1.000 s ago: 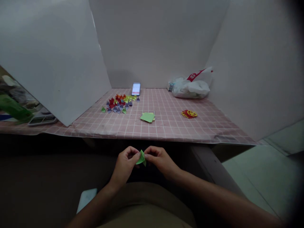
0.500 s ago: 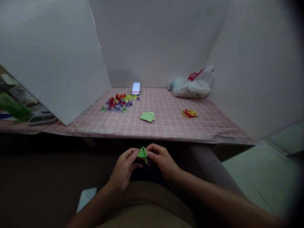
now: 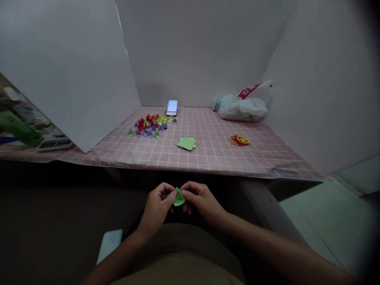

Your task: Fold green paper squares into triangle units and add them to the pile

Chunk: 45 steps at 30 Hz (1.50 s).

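A small piece of folded green paper [image 3: 179,198] is held above my lap, just short of the table's front edge. My left hand [image 3: 158,206] pinches its left side between thumb and forefinger. On the other side, my right hand [image 3: 200,200] grips it the same way, with the lower fingers curled beneath. On the table ahead lies a short stack of green and yellow paper squares [image 3: 187,143]. Farther left stand many small folded paper pieces [image 3: 151,126] in red, orange, yellow, purple and green.
The pink checked table [image 3: 213,154] has white panels around it. A phone [image 3: 172,107] stands at the back. At right are a white plastic bag [image 3: 243,107] and red and yellow cut-out pieces [image 3: 240,140]. A scale [image 3: 55,144] sits left; a pale flat device [image 3: 110,243] lies beside me.
The green paper has turned and looks more rounded at its bottom edge, its pointed flaps less spread. Both hands stay pinched on it. The view has shifted slightly.
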{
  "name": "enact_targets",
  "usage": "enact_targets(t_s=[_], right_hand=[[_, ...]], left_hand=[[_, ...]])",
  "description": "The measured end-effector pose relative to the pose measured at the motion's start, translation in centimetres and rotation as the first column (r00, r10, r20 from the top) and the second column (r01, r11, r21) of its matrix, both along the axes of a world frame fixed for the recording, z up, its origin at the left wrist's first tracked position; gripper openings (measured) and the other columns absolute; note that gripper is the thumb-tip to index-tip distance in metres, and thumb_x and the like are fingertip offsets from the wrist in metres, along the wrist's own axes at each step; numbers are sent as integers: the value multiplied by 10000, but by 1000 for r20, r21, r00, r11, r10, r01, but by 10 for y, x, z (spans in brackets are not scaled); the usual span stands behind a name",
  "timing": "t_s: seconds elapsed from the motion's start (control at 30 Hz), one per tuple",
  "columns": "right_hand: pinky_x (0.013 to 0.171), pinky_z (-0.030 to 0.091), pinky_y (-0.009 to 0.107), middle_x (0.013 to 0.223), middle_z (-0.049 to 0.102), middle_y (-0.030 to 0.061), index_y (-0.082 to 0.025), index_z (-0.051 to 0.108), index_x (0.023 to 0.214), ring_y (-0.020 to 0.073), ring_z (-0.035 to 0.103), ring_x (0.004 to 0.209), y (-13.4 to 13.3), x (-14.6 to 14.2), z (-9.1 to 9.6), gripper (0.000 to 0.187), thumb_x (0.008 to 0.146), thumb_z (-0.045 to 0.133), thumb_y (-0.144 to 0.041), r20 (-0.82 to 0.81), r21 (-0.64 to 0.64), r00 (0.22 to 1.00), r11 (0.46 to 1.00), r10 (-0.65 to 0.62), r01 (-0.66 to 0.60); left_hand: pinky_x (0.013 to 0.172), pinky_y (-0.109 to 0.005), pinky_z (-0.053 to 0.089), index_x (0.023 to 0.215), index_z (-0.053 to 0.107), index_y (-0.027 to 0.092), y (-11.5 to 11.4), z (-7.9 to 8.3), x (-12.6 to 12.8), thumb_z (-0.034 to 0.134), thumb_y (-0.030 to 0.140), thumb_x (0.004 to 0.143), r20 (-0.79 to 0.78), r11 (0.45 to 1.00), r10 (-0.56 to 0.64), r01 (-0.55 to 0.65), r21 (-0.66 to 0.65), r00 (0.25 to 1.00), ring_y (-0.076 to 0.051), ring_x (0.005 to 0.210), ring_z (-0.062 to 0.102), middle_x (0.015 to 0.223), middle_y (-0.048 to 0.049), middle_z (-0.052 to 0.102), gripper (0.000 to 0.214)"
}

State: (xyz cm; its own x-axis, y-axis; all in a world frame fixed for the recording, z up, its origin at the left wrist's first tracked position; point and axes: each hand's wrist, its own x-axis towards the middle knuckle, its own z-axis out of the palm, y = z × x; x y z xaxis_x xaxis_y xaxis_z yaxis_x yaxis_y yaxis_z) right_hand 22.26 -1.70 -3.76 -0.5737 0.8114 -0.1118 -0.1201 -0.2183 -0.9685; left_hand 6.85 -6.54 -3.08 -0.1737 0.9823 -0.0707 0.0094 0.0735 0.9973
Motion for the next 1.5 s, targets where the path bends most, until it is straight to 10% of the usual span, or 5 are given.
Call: enact_targets(t_s=[0.4, 0.73, 1.5], right_hand=[[513, 478, 252, 702, 625, -8, -159, 626, 840, 117, 587, 559, 2, 2, 1, 276, 739, 758, -379, -71, -21, 996, 998, 56, -57], [514, 484, 259, 645, 615, -16, -162, 593, 782, 118, 584, 534, 1, 1, 3, 280, 761, 733, -403, -75, -59, 997, 998, -13, 8], [565, 545, 285, 631, 644, 2, -136, 603, 769, 131, 630, 545, -5, -2, 0, 306, 748, 749, -404, -42, -177, 999, 984, -1, -7]], left_hand=[[486, -216, 449, 761, 622, 173, -7, 5, 3, 662, 319, 785, -164, 997, 62, -54, 50, 984, -130, 557, 573, 648, 9, 614, 153], [685, -293, 566, 868, 678, 161, -4, 1, -1, 648, 349, 830, 124, 997, -61, 66, -33, 990, -159, 701, 651, 780, -21, 677, 194], [602, -261, 493, 791, 640, 139, 0, -6, -3, 732, 316, 717, 120, 990, -64, 78, -117, 991, -125, 594, 601, 699, 5, 641, 213]])
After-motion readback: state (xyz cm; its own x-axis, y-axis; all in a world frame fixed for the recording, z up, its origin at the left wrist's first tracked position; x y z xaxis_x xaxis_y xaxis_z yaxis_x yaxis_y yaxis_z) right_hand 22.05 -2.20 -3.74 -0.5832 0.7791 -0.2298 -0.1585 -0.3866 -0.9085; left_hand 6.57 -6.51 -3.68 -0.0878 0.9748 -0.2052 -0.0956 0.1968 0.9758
